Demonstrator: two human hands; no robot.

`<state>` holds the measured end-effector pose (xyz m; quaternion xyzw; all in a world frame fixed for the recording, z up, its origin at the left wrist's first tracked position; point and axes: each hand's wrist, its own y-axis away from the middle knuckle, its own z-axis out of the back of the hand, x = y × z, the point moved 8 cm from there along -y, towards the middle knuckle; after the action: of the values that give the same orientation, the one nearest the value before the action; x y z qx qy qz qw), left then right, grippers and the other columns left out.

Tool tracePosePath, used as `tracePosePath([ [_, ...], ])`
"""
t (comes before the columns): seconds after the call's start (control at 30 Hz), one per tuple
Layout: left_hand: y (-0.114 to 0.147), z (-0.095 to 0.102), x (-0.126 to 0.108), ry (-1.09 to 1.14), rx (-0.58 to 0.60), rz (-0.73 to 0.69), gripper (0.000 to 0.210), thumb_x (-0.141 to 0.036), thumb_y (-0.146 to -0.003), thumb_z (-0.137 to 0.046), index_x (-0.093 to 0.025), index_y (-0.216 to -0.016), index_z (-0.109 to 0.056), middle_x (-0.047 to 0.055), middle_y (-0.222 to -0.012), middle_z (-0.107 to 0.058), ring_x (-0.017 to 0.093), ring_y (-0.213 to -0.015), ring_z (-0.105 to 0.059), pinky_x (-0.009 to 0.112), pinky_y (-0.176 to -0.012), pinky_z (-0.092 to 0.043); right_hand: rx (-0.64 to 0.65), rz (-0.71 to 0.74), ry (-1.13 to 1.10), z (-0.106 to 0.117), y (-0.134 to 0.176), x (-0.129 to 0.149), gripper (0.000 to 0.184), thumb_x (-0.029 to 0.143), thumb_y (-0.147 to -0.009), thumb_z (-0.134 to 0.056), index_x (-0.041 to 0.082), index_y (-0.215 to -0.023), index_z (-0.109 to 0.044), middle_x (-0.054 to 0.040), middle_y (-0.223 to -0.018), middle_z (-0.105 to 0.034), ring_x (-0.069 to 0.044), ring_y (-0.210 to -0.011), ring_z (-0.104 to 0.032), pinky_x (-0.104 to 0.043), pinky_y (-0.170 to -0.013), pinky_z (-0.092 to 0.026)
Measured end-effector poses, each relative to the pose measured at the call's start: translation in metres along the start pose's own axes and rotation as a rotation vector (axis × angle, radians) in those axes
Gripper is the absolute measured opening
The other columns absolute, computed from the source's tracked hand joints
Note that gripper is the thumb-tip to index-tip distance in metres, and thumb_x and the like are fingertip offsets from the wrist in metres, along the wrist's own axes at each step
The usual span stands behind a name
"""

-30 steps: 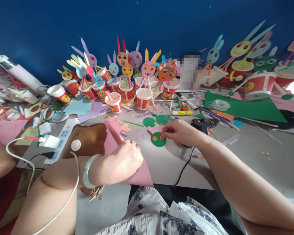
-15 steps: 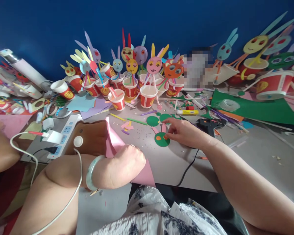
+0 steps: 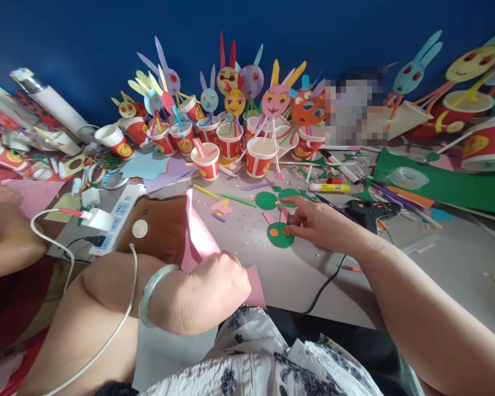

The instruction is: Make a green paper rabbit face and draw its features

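My left hand (image 3: 226, 280), with a pale bangle (image 3: 152, 294) at its wrist, is curled into a fist over a sheet of pink paper (image 3: 202, 239). The fist hides whatever its fingers may hold. My right hand (image 3: 319, 223) reaches over a green paper disc (image 3: 278, 239) with pink ear-shaped strips (image 3: 268, 218). Its index finger stretches forward, while a lower fingertip touches the orange dot at the disc's right side. A second orange dot (image 3: 274, 232) shows on the left. Just beyond lie more green discs (image 3: 267, 201).
Paper cups (image 3: 262, 159) with paper rabbit figures line the blue wall. A power strip (image 3: 121, 212) and brown cushion-like pouch (image 3: 160, 223) lie left. A black glue gun (image 3: 365, 212) and yellow glue stick (image 3: 330, 188) lie right. Another person's arm (image 3: 12, 236) is far left.
The view has shifted, so the tabletop things appear farther right. My right hand stays at the green disc, and my left fist stays on the pink paper.
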<state>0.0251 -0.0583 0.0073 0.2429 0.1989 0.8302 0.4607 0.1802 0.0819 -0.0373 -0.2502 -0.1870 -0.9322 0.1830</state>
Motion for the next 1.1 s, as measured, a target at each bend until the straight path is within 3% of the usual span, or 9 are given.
tracePosePath([
  [0.13,0.005,-0.003,-0.002,-0.021,0.016,0.009,0.022,0.005,-0.073,-0.055,-0.013,-0.08,-0.067,0.011,-0.074,-0.068,0.024,-0.068,-0.069,0.028,-0.047,-0.039,-0.075,0.008,0.041,0.003,-0.001,-0.006,0.064,0.033,-0.082,-0.066,0.02,-0.144,-0.053,-0.0002,-0.074,-0.074,-0.022,-0.064,-0.068,-0.032,-0.062,-0.044],
  [0.27,0.003,-0.006,-0.003,-0.018,-0.003,-0.002,0.019,0.002,-0.073,-0.058,-0.012,-0.083,-0.067,0.012,-0.075,-0.068,0.024,-0.067,-0.069,0.029,-0.043,-0.037,-0.211,0.008,0.023,0.018,0.002,-0.004,0.054,0.033,-0.083,-0.063,0.02,-0.135,-0.06,0.0003,-0.07,-0.072,-0.021,-0.06,-0.064,-0.033,-0.06,-0.043],
  [0.4,0.0,-0.01,-0.004,-0.014,-0.113,-0.008,0.021,-0.004,-0.077,-0.059,-0.011,-0.095,-0.067,0.009,-0.074,-0.065,0.022,-0.063,-0.066,0.03,-0.041,-0.034,-0.62,-0.019,-0.077,0.058,0.018,0.0,0.038,0.03,-0.078,-0.062,0.02,-0.114,-0.066,0.0016,-0.067,-0.068,-0.017,-0.057,-0.057,-0.032,-0.062,-0.044],
  [0.5,0.0,-0.011,-0.009,-0.011,-0.24,-0.05,0.044,-0.01,-0.077,-0.062,-0.005,-0.12,-0.063,0.01,-0.08,-0.067,0.023,-0.067,-0.067,0.032,-0.043,-0.036,-0.93,-0.035,-0.15,0.082,0.037,-0.001,0.031,0.029,-0.074,-0.063,0.021,-0.104,-0.065,0.0054,-0.061,-0.061,-0.014,-0.052,-0.05,-0.031,-0.062,-0.045],
  [0.6,0.001,-0.014,-0.01,0.002,-0.271,-0.074,0.045,-0.013,-0.078,-0.063,-0.005,-0.122,-0.061,0.009,-0.08,-0.066,0.022,-0.067,-0.067,0.032,-0.044,-0.036,-1.086,0.015,-0.191,0.09,0.048,0.001,0.031,0.027,-0.072,-0.064,0.022,-0.103,-0.064,0.0069,-0.06,-0.057,-0.014,-0.053,-0.049,-0.032,-0.063,-0.045],
  [0.8,0.006,-0.011,-0.006,-0.009,-0.219,-0.096,0.022,-0.006,-0.071,-0.062,-0.015,-0.091,-0.063,0.006,-0.077,-0.061,0.02,-0.063,-0.062,0.032,-0.041,-0.026,-1.002,0.001,-0.099,0.083,0.039,-0.004,0.017,0.032,-0.077,-0.062,0.024,-0.091,-0.066,0.0026,-0.067,-0.063,-0.015,-0.058,-0.054,-0.037,-0.074,-0.046],
  [0.93,0.011,-0.009,-0.004,-0.026,-0.245,-0.061,0.023,-0.001,-0.064,-0.061,-0.018,-0.078,-0.057,0.004,-0.072,-0.058,0.019,-0.062,-0.06,0.032,-0.043,-0.022,-0.703,-0.027,0.141,0.065,0.016,-0.011,0.022,0.035,-0.086,-0.058,0.02,-0.091,-0.073,-0.0105,-0.092,-0.072,-0.027,-0.088,-0.066,-0.05,-0.093,-0.04],
  [1.0,0.011,-0.009,-0.004,-0.03,-0.261,-0.047,0.024,0.0,-0.063,-0.061,-0.018,-0.078,-0.057,0.004,-0.071,-0.057,0.019,-0.06,-0.058,0.032,-0.043,-0.021,-0.567,-0.043,0.21,0.054,0.006,-0.019,0.026,0.037,-0.088,-0.058,0.021,-0.095,-0.077,-0.0141,-0.103,-0.073,-0.035,-0.104,-0.065,-0.053,-0.094,-0.038],
  [1.1,0.007,-0.004,-0.003,-0.045,-0.328,-0.03,0.022,-0.001,-0.067,-0.059,-0.017,-0.082,-0.059,0.004,-0.07,-0.056,0.019,-0.06,-0.058,0.032,-0.043,-0.021,-0.47,-0.024,0.286,0.042,-0.004,-0.026,0.03,0.043,-0.091,-0.057,0.026,-0.1,-0.08,-0.0133,-0.107,-0.073,-0.037,-0.108,-0.063,-0.052,-0.091,-0.039],
])
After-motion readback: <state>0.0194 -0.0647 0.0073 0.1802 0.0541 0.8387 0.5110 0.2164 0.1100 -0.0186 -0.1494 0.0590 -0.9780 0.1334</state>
